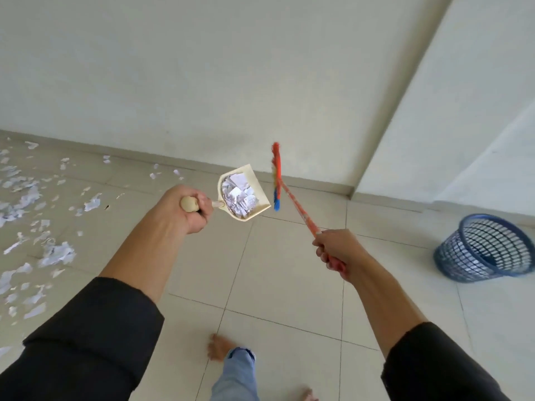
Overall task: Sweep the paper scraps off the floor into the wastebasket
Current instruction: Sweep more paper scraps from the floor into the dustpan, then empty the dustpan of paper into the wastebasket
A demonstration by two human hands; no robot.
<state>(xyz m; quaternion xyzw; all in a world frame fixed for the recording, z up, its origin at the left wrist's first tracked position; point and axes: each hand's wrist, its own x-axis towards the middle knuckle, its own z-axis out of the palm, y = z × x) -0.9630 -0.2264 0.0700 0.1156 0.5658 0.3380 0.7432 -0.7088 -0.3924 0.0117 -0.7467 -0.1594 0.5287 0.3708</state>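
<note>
**Head view: loaded dustpan carried toward the basket**

Head camera looks down on two arms in dark sleeves over a pale tiled floor (pixel 289 270). At about eleven o'clock from the frame's middle, the left hand (pixel 188 209) is curled round the rounded handle of a cream dustpan (pixel 244 192), which is lifted clear of the tiles and piled with white paper scraps (pixel 238 195). It looks tipped back toward the handle — likely so the load does not slide off its open lip.

Just beside the pan, toward one o'clock, hangs a broom (pixel 277 176) with red and blue bristles. The right hand (pixel 337 250) grips its orange stick low down and holds the head off the floor, probably so it cannot drag through the mess while walking.

A blue slatted wastebasket (pixel 486 247) stands well apart at three o'clock, near the wall's corner, so the pan's load has not yet been emptied. Many loose scraps (pixel 55 253) lie over the floor at nine o'clock — more sweeping looks due afterwards. A bare foot (pixel 217 347) shows at six o'clock.
</note>
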